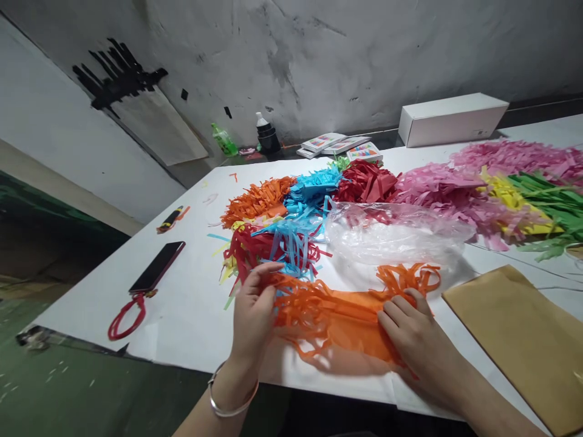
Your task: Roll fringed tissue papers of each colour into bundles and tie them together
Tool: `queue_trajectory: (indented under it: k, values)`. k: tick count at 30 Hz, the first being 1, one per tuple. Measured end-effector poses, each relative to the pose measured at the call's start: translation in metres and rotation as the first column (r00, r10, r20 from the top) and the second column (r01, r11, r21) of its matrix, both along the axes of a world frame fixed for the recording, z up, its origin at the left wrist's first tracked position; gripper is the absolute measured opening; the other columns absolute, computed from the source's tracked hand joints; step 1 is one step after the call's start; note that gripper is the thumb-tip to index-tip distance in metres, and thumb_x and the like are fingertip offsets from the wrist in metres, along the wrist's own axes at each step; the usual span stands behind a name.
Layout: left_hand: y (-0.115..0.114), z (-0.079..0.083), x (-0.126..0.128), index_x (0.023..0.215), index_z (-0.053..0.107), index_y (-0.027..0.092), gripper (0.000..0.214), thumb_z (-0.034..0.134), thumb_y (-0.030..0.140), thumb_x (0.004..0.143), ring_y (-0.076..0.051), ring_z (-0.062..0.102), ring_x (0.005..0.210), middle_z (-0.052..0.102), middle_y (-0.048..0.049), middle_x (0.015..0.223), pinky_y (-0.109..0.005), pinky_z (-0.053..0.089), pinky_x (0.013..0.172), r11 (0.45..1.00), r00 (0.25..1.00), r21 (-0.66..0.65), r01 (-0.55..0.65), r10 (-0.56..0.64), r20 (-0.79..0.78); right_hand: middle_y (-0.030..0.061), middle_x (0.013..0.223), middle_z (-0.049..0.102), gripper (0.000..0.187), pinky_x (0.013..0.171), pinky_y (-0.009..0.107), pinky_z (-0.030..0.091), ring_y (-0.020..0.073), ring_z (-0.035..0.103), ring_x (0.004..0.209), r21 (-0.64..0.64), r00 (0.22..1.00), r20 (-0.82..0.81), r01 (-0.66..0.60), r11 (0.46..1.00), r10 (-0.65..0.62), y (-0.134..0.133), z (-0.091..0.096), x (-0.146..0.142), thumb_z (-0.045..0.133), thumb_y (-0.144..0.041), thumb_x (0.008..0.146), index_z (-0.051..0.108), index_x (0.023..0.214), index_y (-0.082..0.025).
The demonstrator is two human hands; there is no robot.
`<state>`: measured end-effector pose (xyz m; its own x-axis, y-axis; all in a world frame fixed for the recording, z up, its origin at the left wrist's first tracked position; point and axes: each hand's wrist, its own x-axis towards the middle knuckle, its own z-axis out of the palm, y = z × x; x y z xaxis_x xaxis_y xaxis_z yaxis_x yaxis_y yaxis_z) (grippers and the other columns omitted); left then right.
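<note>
A sheet of orange tissue paper [357, 315], cut into fringe at both ends, lies near the table's front edge. My left hand [257, 309], with a bracelet at the wrist, is closed on the fringe at its left end. Over the right end, my right hand [407, 321] has its fingers curled onto the paper. Just behind the left hand sits a pile of red fringe [246, 246] with light blue fringe [294, 243] on top. A crumpled clear plastic bag [396, 233] lies behind the orange sheet.
Orange [259, 200], dark red [367, 182] and pink fringe bundles [449, 194] line the back. A brown paper envelope [519, 340] lies at right, a phone [157, 267] with red strap and a cutter [170, 220] at left. A white box [453, 118] stands by the wall.
</note>
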<state>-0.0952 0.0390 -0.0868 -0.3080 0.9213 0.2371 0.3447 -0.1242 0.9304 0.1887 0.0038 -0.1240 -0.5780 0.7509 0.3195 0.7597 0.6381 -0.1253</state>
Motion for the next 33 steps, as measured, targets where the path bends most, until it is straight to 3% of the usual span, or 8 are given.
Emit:
queue_trajectory:
  k: [4, 7, 10, 12, 15, 21, 26, 33]
  values:
    - [-0.001, 0.003, -0.006, 0.119, 0.056, 0.023, 0.033, 0.06, 0.02, 0.087, -0.022, 0.06, 0.113, 0.058, -0.0077, 0.123, -0.038, 0.049, 0.098, 0.907, 0.949, 0.314, -0.282, 0.311, -0.044, 0.0033, 0.079, 0.058, 0.025, 0.099, 0.048, 0.028, 0.0226, 0.048, 0.076, 0.022, 1.0, -0.003, -0.004, 1.0, 0.004, 0.001, -0.003, 0.0, 0.06, -0.012, 0.054, 0.053, 0.076, -0.021]
    - [-0.012, 0.007, 0.011, 0.118, 0.054, 0.027, 0.032, 0.061, 0.016, 0.089, -0.023, 0.053, 0.122, 0.054, -0.0072, 0.126, -0.041, 0.045, 0.103, 0.851, 0.896, 0.523, 0.044, 0.197, -0.397, 0.0038, 0.078, 0.058, 0.021, 0.1, 0.049, 0.028, 0.0226, 0.048, 0.076, 0.043, 1.0, 0.001, -0.002, 0.999, 0.002, 0.001, -0.006, 0.0, 0.057, -0.009, 0.059, 0.055, 0.076, -0.021]
    - [-0.02, 0.0, 0.04, 0.116, 0.057, 0.026, 0.026, 0.056, 0.013, 0.093, -0.023, 0.057, 0.11, 0.063, -0.0074, 0.115, -0.041, 0.048, 0.097, 0.756, 0.566, 0.216, 0.618, -0.238, -0.789, 0.0042, 0.078, 0.058, 0.021, 0.102, 0.049, 0.028, 0.023, 0.05, 0.079, 0.057, 1.0, -0.016, 0.005, 0.998, -0.004, -0.001, -0.009, 0.0, 0.055, -0.006, 0.064, 0.058, 0.08, -0.02]
    - [-0.019, -0.012, 0.056, 0.115, 0.059, 0.022, 0.022, 0.054, 0.014, 0.094, -0.024, 0.057, 0.106, 0.065, -0.0087, 0.115, -0.041, 0.047, 0.094, 0.703, 0.359, 0.007, 0.711, -0.355, -0.863, 0.004, 0.077, 0.058, 0.021, 0.102, 0.048, 0.029, 0.0227, 0.051, 0.08, 0.083, 0.999, -0.051, 0.022, 0.996, -0.018, -0.002, -0.01, 0.001, 0.052, -0.003, 0.072, 0.06, 0.082, -0.019]
    - [-0.014, -0.033, 0.069, 0.106, 0.062, 0.018, 0.015, 0.055, 0.014, 0.094, -0.022, 0.057, 0.092, 0.067, -0.0067, 0.101, -0.037, 0.045, 0.085, 0.725, 0.224, -0.138, 0.675, -0.38, -0.897, 0.0038, 0.076, 0.058, 0.024, 0.102, 0.047, 0.031, 0.0212, 0.052, 0.079, 0.132, 0.992, -0.126, 0.05, 0.99, -0.033, -0.004, -0.013, 0.0, 0.045, -0.003, 0.086, 0.063, 0.088, -0.017]
    - [-0.016, -0.048, 0.064, 0.095, 0.064, 0.021, 0.011, 0.055, 0.017, 0.096, -0.019, 0.053, 0.085, 0.065, -0.0027, 0.093, -0.037, 0.036, 0.083, 0.758, 0.257, -0.074, 0.648, -0.309, -0.915, 0.0041, 0.085, 0.062, 0.025, 0.112, 0.05, 0.023, 0.0219, 0.055, 0.091, 0.209, 0.995, -0.051, -0.077, 0.975, 0.09, -0.005, -0.021, -0.002, 0.044, -0.004, 0.09, 0.065, 0.095, -0.016]
    - [-0.024, -0.037, 0.049, 0.1, 0.063, 0.024, 0.01, 0.053, 0.02, 0.1, -0.017, 0.055, 0.083, 0.067, 0.0027, 0.086, -0.04, 0.033, 0.09, 0.695, 0.113, -0.198, 0.691, -0.375, -0.92, 0.003, 0.085, 0.063, 0.023, 0.114, 0.051, 0.021, 0.0217, 0.057, 0.095, 0.135, 0.994, -0.05, -0.093, 0.986, 0.101, -0.008, -0.026, 0.003, 0.048, -0.004, 0.088, 0.066, 0.095, -0.017]
    - [-0.035, -0.039, 0.043, 0.089, 0.065, 0.024, 0.014, 0.055, 0.025, 0.098, -0.017, 0.059, 0.087, 0.072, 0.0019, 0.094, -0.04, 0.034, 0.089, 0.748, 0.395, -0.102, 0.656, -0.456, -0.798, 0.0019, 0.089, 0.065, 0.024, 0.11, 0.049, 0.025, 0.0191, 0.057, 0.091, 0.0, 0.975, -0.222, -0.017, 1.0, 0.016, -0.011, -0.026, 0.008, 0.046, -0.007, 0.093, 0.065, 0.092, -0.021]
